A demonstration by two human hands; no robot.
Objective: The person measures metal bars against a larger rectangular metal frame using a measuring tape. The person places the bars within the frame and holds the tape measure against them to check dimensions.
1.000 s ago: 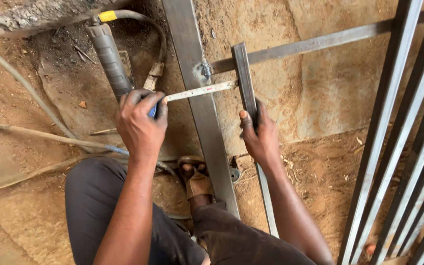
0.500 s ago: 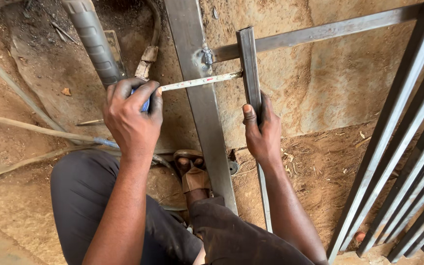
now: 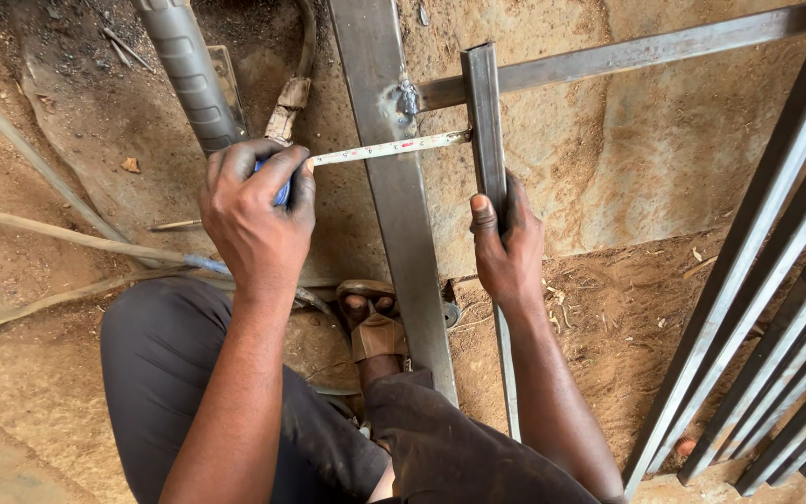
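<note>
Bare, packed dirt floor fills the frame, littered with hoses and scraps. Nearest the camera, at the bottom, are the person's dark trousers and a sandalled foot (image 3: pixel 372 322) planted against the wide steel flat bar (image 3: pixel 394 187) that runs up the middle. Just above, the right hand (image 3: pixel 507 247) is wrapped round a narrow steel bar (image 3: pixel 487 131), while the left hand (image 3: pixel 258 210) is closed on a blue tape measure case (image 3: pixel 281 191) — its blade (image 3: pixel 389 147) stretched across the flat bar to the narrow one. Compared with a second ago, the hands sit lower in frame and the view is closer; the tape remains hooked. Farther off — a grey ribbed pipe (image 3: pixel 188 75), upper left.
</note>
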